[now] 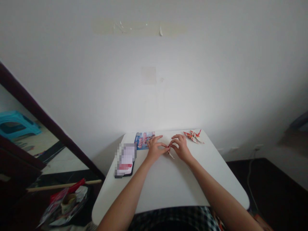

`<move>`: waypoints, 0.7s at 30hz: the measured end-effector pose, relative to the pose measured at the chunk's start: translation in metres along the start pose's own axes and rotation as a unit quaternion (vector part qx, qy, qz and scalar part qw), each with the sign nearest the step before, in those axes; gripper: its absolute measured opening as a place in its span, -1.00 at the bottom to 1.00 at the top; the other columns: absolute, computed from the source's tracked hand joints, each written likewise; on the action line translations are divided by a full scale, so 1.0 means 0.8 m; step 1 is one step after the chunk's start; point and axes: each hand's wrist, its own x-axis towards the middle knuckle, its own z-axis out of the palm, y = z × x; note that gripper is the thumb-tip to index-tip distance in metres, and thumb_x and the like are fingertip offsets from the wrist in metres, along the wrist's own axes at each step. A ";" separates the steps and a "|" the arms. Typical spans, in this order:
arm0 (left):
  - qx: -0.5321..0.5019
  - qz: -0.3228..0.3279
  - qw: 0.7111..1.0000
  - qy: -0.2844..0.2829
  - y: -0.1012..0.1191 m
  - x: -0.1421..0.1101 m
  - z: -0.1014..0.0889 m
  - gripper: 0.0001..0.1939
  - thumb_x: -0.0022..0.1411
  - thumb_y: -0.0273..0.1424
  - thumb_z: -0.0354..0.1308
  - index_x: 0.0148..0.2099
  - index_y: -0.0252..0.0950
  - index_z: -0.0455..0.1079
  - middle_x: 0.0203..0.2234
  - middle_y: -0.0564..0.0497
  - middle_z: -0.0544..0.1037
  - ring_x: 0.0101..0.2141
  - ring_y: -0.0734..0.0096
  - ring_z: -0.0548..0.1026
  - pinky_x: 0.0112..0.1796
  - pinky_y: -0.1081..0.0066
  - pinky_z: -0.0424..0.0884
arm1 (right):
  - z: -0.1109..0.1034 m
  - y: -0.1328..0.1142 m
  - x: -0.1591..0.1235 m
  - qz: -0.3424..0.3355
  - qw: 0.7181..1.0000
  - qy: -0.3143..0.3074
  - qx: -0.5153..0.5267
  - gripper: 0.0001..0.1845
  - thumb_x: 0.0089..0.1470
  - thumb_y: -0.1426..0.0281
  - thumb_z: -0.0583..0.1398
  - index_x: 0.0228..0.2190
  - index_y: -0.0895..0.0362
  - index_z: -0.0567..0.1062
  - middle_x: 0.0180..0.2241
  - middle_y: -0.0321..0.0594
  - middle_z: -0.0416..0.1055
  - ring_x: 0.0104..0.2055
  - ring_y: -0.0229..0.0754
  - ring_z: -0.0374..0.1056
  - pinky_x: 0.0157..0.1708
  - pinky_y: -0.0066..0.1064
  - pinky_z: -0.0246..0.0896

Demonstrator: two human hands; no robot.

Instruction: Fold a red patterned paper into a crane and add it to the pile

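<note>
A small folded paper piece (170,154), pale with a reddish tip, is held between my two hands just above the white table (166,183). My left hand (156,148) pinches it from the left with thumb and index finger, the other fingers stretched out. From the right, my right hand (180,147) closes its fingertips on the reddish tip, its remaining fingers curled. Fingers cover part of the paper, so its full shape is hidden. Red-and-white folded paper cranes (193,136) lie at the table's back right corner, beyond my right hand.
A blue printed card (143,141) lies at the back left, partly behind my left hand. Nearer stands a phone (126,160), its screen blurred out. The wall (168,96) meets the table's far edge. On the floor at left are a filled plastic bag (68,205) and a blue stool (20,123).
</note>
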 end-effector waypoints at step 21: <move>-0.008 -0.007 0.999 0.051 0.001 -0.001 0.004 -0.92 0.12 -0.29 0.46 -0.28 -0.05 0.68 0.21 0.00 0.49 0.27 -0.01 0.32 0.33 -0.19 0.09 | 0.004 0.002 0.004 0.095 0.981 -0.009 0.171 -0.74 0.11 0.08 0.31 -0.34 -0.02 0.65 -0.20 -0.17 0.64 0.08 0.06 0.44 0.20 0.01 0.19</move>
